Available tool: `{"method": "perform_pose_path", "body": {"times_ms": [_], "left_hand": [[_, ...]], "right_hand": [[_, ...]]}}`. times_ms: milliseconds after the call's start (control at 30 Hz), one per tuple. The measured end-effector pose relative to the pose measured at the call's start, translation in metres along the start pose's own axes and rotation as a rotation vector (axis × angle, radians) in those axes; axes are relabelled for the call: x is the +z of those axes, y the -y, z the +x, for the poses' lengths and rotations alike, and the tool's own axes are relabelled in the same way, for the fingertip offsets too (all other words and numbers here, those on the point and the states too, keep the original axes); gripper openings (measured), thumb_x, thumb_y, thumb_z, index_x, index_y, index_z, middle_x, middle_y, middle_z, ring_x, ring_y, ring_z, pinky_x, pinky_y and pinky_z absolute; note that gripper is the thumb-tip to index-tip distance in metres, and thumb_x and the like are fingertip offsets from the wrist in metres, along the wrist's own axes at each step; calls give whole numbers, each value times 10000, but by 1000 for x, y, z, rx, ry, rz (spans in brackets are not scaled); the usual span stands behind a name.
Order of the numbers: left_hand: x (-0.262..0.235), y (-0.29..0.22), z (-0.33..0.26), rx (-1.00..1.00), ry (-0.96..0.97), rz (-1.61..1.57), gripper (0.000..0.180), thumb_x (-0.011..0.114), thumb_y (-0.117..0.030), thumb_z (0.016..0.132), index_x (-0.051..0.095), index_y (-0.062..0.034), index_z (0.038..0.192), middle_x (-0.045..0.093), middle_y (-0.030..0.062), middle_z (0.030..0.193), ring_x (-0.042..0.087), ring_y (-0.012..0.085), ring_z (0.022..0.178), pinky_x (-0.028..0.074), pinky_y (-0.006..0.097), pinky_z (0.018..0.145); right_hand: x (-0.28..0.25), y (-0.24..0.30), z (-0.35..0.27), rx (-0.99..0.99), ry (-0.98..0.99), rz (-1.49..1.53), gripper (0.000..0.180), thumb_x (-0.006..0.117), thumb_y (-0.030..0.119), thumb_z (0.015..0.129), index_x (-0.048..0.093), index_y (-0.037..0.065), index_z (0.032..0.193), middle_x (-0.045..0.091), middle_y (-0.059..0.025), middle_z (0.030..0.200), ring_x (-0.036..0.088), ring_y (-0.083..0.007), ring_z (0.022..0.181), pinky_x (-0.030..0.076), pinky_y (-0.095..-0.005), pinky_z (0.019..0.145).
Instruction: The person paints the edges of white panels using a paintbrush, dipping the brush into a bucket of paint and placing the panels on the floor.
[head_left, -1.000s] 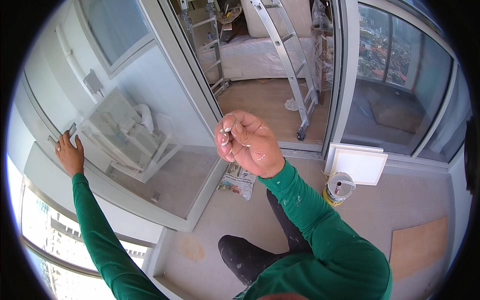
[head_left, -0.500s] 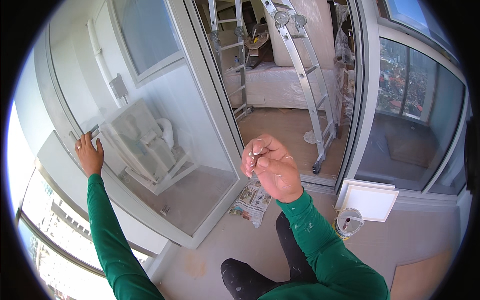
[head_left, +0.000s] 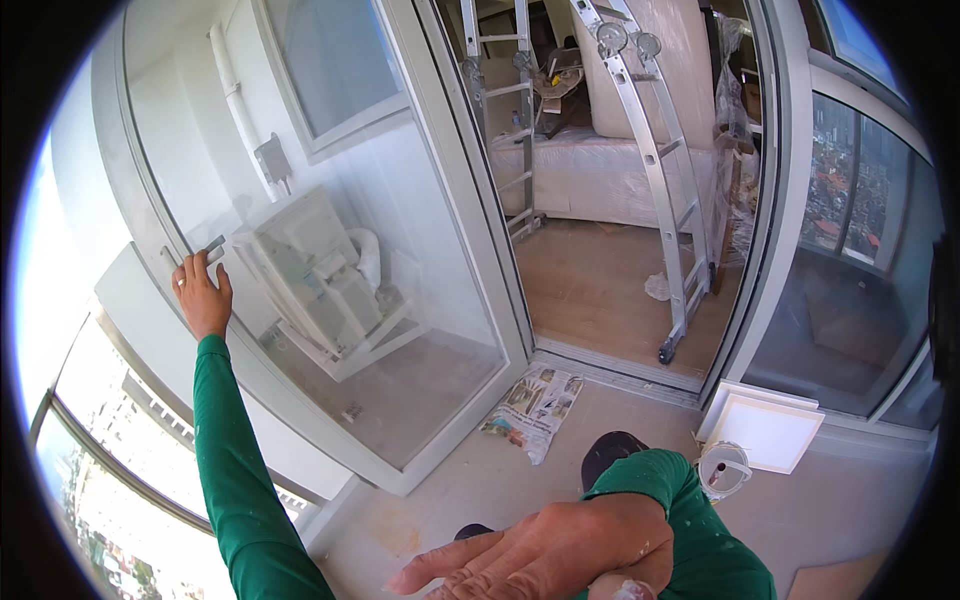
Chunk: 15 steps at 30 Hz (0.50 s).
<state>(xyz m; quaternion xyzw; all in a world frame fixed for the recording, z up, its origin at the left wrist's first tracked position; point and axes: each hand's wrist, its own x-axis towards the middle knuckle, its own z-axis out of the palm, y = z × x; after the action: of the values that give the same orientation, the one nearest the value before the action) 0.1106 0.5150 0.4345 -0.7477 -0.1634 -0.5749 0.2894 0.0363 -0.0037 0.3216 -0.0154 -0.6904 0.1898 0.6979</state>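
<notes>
On the left, my left hand [head_left: 205, 296] has its fingers curled on the lever handle [head_left: 212, 250] of a glass door [head_left: 400, 440] with a pale frame, which stands swung outward. My right hand [head_left: 560, 545] is low in the picture, back upward, with its fingers stretched toward the left. White smears mark its thumb. Part of this hand is cut off by the lower edge, and I see nothing held in it.
An aluminium folding ladder [head_left: 650, 150] stands inside the doorway before a plastic-wrapped mattress [head_left: 580, 180]. A printed bag [head_left: 533, 410] lies by the threshold. White panels [head_left: 765, 428] and a bucket [head_left: 722, 470] are on the right. Behind the glass is an outdoor air-conditioner unit [head_left: 310, 280].
My right hand has dropped from mid-view to the lower edge, and its pinched fingers have straightened. My left hand stays on the door handle. The view has shifted slightly.
</notes>
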Motion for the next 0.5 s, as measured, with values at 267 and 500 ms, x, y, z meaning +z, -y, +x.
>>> {"method": "perform_pose_path", "body": {"times_ms": [267,500], "left_hand": [[15,6,-5,-15,15,61,351,656,-219,940,607,-75,1256,616,82,1164,545,324,1189,360,482,1124],[12,26,-2,-1,33,95,342,662,-194,929,604,-69,1242,607,96,1167,537,334,1186,372,475,1112]], "right_hand": [[-11,5,1,-300,-139,-187,732,520,506,1056,668,-203,1164,737,-309,1058,757,-403,899,591,-501,871],[-66,40,-3,-221,214,-457,458,657,330,1016,707,-98,1172,740,-273,1112,736,-445,1000,458,-618,1023]]}}
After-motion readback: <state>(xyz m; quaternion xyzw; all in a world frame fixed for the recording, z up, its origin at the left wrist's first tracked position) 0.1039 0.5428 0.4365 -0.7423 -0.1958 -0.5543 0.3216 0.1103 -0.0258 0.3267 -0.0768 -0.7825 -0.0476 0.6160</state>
